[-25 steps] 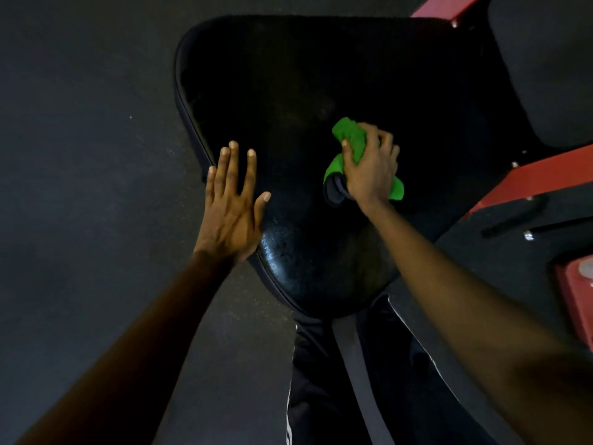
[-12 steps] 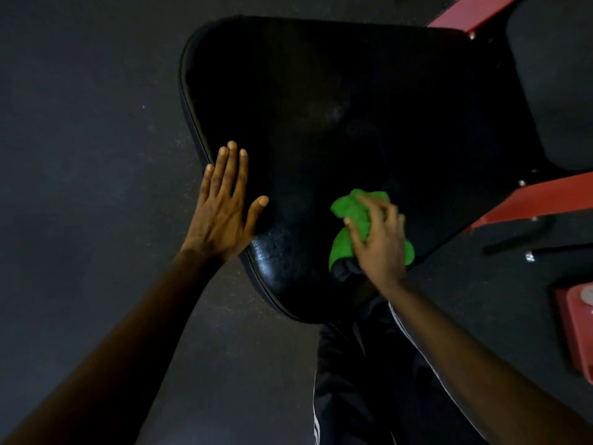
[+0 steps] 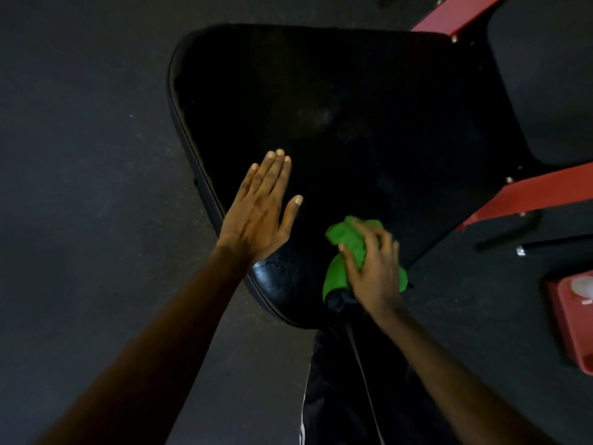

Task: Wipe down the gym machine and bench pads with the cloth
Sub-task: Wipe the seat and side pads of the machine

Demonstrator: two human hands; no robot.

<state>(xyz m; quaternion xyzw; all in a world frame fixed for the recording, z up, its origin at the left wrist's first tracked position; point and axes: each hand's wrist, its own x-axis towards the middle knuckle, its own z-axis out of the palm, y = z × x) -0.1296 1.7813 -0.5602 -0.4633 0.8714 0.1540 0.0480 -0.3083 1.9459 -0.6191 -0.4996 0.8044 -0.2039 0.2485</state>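
Note:
A black padded seat [image 3: 337, 123] of a gym machine fills the middle of the view, wide at the far end and narrow toward me. My right hand [image 3: 375, 271] grips a bunched green cloth [image 3: 348, 248] and presses it on the pad's near right part. A dark piece of fabric shows under the cloth's near edge. My left hand [image 3: 260, 210] lies flat with straight fingers on the pad's left edge, thumb spread out.
Red steel frame bars [image 3: 529, 194] run along the right of the seat, and a second black pad [image 3: 545, 75] sits at the upper right. A red tray-like object [image 3: 574, 319] lies on the dark rubber floor [image 3: 80, 155] at the right edge. My dark trousers are below the seat.
My right hand has dragged the cloth from the pad's middle toward me to its near right part. My left hand has slid a little inward onto the pad.

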